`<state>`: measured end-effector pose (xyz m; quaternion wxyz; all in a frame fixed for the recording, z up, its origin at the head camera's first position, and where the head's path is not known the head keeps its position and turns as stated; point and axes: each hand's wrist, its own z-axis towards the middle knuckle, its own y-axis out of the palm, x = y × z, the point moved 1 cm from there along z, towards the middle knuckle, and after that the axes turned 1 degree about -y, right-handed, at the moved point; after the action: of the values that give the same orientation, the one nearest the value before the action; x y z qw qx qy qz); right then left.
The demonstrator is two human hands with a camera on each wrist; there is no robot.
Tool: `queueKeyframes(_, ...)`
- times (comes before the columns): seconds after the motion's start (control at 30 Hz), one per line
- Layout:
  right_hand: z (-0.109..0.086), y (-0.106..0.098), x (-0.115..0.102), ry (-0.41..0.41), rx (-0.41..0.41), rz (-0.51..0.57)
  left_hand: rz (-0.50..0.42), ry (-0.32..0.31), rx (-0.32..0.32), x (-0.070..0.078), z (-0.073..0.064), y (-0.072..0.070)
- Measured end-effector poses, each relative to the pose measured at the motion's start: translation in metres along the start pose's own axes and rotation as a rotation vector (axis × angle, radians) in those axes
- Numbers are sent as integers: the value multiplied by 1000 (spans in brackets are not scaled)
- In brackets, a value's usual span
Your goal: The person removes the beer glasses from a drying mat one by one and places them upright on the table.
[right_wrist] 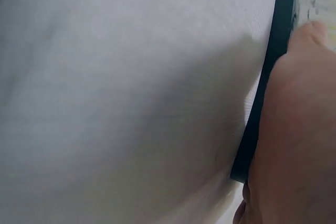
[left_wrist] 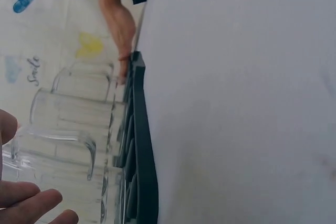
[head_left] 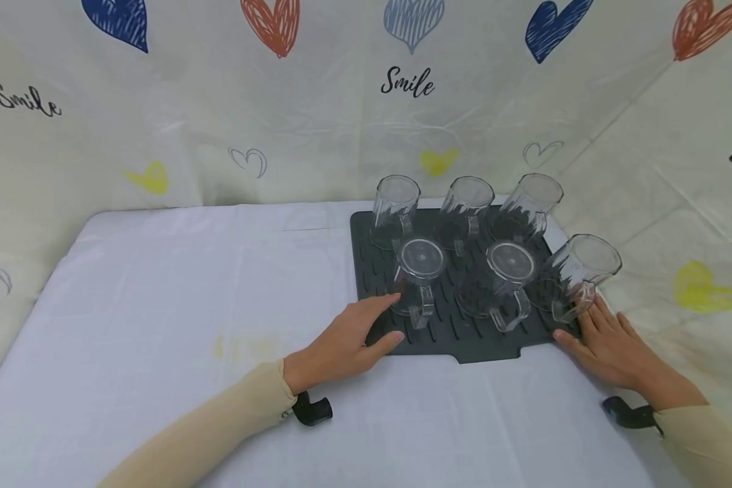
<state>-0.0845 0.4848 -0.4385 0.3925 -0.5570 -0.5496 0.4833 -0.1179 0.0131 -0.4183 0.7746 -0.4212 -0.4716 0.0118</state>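
Several clear glass mugs stand in two rows on a dark ribbed mat (head_left: 433,342). My left hand (head_left: 348,339) is beside the front-left mug (head_left: 423,261), fingers extended and thumb apart over the mat's left front part. Whether its fingertips touch that mug, I cannot tell. This mug and the front-middle mug (head_left: 510,263) stand bottom up, handles toward me. At the mat's right front corner, my right hand (head_left: 616,352) rests with its thumb by the front edge and straight fingers along the side, close to the front-right mug (head_left: 592,261). Part of that hand also shows in the right wrist view.
The back row holds a left mug (head_left: 395,210), a middle mug (head_left: 466,210) and a right mug (head_left: 527,203). White cloth (head_left: 189,291) covers the table. A curtain (head_left: 329,108) with hearts hangs behind and along the right side.
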Motion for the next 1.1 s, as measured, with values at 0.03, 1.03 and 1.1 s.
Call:
queueKeyframes(0.03, 0, 0, 0, 4, -5, -1, -4, 2, -1, 0, 1, 2)
queueKeyframes(1.03, 0, 2, 2, 6, -10, 11, -170, 137, 165, 8, 22, 38)
queueKeyframes(1.1, 0, 2, 2, 4, -6, 11, -183, 139, 172, 9, 23, 40)
